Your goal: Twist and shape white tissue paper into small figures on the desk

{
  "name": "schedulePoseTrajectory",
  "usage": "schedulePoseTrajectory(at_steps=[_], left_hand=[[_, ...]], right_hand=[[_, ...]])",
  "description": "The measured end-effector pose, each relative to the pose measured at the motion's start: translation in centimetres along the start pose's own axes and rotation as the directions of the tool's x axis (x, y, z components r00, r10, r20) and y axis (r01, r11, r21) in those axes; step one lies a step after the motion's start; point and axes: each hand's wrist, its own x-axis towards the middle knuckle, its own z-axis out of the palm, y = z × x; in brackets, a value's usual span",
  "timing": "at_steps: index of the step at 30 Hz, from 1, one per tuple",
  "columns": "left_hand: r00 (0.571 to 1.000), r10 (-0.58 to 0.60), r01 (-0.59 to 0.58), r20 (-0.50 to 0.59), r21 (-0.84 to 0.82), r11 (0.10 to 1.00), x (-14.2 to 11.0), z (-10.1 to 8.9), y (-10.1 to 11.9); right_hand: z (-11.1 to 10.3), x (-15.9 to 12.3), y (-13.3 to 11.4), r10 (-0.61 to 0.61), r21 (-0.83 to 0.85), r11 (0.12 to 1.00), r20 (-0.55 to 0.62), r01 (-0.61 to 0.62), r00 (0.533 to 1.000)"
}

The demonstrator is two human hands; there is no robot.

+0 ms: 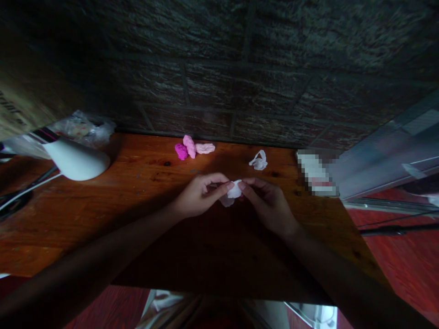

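A small soft white lump [235,188] is pinched between the fingertips of both hands, above the wooden table. My left hand [196,195] grips its left side with thumb and fingers closed. On the other side my right hand [270,206] presses it between thumb and forefinger. A translucent, film-like piece [226,201] hangs just below and left of the lump; I cannot tell whether they are joined. Beyond the hands lies a crumpled whitish film or wrapper [259,161]. Several pink lumps [190,147], from pale to bright magenta, touch one another near the wall.
The wooden table [144,164] meets a dark brick-patterned wall [219,91]. At left stand a white conical object [77,157] with a cable and a crumpled clear plastic bag [87,128]. A blurred-out white item [315,172] lies at right, beside a translucent panel [384,151].
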Motion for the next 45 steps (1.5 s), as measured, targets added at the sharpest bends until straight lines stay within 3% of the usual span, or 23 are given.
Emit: schedulePoseTrajectory(at_steps=[8, 15, 20, 26, 30, 37, 45], left_hand=[[0.993, -0.093, 0.098, 0.068, -0.078, 0.992, -0.2, 0.5, -0.3], [0.995, -0.057, 0.057, 0.087, 0.002, 0.998, -0.2, 0.1, -0.5], [0.997, -0.027, 0.029, 0.074, -0.026, 0.999, -0.3, 0.3, -0.5], [0.985, -0.103, 0.123, 0.135, -0.148, 0.981, -0.1, 0.3, -0.2], [0.985, -0.073, 0.087, 0.154, -0.087, 0.992, 0.0, 0.1, -0.2], [0.995, 0.033, -0.037, 0.094, 0.043, 0.998, -0.3, -0.2, 0.3], [0.997, 0.04, -0.049, 0.064, 0.141, 0.989, -0.3, 0.0, -0.3]], right_hand=[[0.3, -0.2, 0.1, 0.008, 0.103, 0.995, -0.05, -0.003, 0.999], [0.2, -0.1, -0.3, 0.027, 0.123, 0.992, 0.118, -0.041, 0.993], [-0.1, 0.1, -0.7, 0.078, 0.153, 0.984, 0.12, -0.096, 0.99], [-0.3, 0.3, -0.2, 0.139, 0.246, 0.958, 0.063, -0.15, 0.988], [-0.4, 0.4, 0.0, 0.139, 0.243, 0.959, 0.048, -0.147, 0.989], [-0.5, 0.3, -0.3, 0.124, 0.254, 0.953, 0.166, -0.164, 0.978], [-0.8, 0.3, -0.5, 0.109, 0.136, 0.981, 0.189, -0.136, 0.976]])
